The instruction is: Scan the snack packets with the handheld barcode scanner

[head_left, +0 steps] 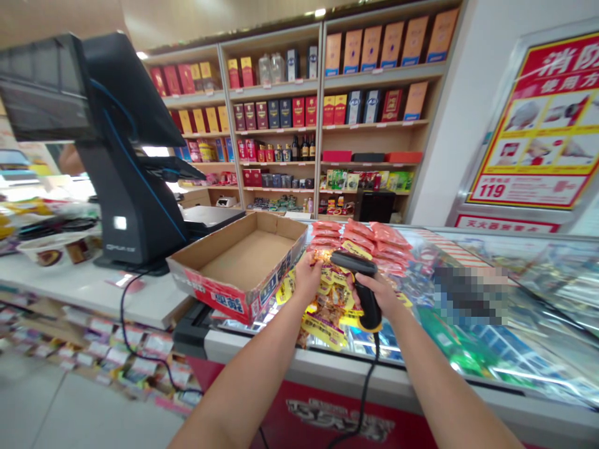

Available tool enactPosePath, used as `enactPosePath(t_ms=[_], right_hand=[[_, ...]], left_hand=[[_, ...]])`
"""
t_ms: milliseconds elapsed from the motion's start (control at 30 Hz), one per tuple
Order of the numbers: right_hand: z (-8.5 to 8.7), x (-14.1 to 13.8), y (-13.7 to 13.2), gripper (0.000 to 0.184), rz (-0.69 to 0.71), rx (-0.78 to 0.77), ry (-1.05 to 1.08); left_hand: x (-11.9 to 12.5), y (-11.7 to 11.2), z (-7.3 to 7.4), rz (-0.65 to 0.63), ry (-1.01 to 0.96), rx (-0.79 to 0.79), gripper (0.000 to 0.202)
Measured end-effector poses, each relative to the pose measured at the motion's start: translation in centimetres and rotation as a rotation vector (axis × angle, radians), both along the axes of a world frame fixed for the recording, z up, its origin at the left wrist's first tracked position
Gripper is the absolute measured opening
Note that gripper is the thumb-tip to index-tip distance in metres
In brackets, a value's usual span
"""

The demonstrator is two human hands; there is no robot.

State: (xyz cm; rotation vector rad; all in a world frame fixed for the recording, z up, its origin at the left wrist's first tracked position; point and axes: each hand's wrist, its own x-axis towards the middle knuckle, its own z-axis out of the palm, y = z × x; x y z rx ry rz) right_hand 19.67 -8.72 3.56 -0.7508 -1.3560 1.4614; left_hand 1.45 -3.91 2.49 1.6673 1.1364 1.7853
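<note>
My right hand [377, 293] is wrapped round the grip of a black and yellow barcode scanner [369, 308], whose head points left toward my left hand. A cable runs down from its handle over the freezer's front. My left hand [307, 279] pinches a small snack packet [322, 254], brightly lit beside the scanner head and partly hidden by my fingers. Below both hands lies a loose pile of yellow and brown snack packets [330, 302] on the glass top. Just behind them are stacked orange-pink packets [360, 236].
An open cardboard box [234, 252] stands left of the packets. Farther left, a cash register with screens [126, 156] rests on the white counter [154, 299]. The glass-topped freezer [468, 368] stretches right. Shelves of boxed goods [276, 131] line the back wall.
</note>
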Motion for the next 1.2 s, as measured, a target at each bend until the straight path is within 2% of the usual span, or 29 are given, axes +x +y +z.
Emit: enactPosePath(t_ms=[133,333,500,600,733,833,933,1033,1133,1200], right_hand=[[-0.1,0.0,0.1,0.031,0.0,-0.012,-0.001],[0.1,0.0,0.0,0.034,-0.043,0.034,0.031],[0.6,0.2,0.0,0.037,-0.07,0.024,0.156],[0.9,0.8,0.2,0.038,-0.117,-0.006,0.234],[1.2,2.4,-0.4,0.034,-0.244,-0.048,0.328],[0.8,3.9,-1.9,0.031,-0.339,-0.07,0.384],[0.0,5.3,-3.7,0.03,-0.415,-0.114,0.436],[-1.1,6.0,-5.4,0.028,-0.478,-0.141,0.493],[-2.0,6.0,-7.0,0.025,-0.493,-0.192,0.534],[-2.6,5.7,-8.1,0.025,-0.447,-0.273,0.559]], left_hand=[[0.0,0.1,-0.1,-0.029,-0.018,0.0,0.02],[0.1,0.0,-0.1,0.008,0.004,0.013,0.019],[0.0,0.0,-0.1,-0.017,-0.064,-0.011,0.018],[-0.2,0.3,-0.4,0.02,-0.089,-0.018,0.021],[-0.2,1.2,-0.9,-0.004,-0.095,-0.153,0.037],[-0.1,1.2,-0.2,-0.016,0.052,-0.26,0.048],[-0.6,-0.8,1.2,0.09,0.33,-0.169,0.056],[-2.0,-4.7,1.6,0.136,0.652,-0.082,0.066],[-4.0,-9.2,0.1,0.119,0.915,-0.168,0.084],[-5.0,-11.3,-1.3,0.1,1.021,-0.273,0.096]])
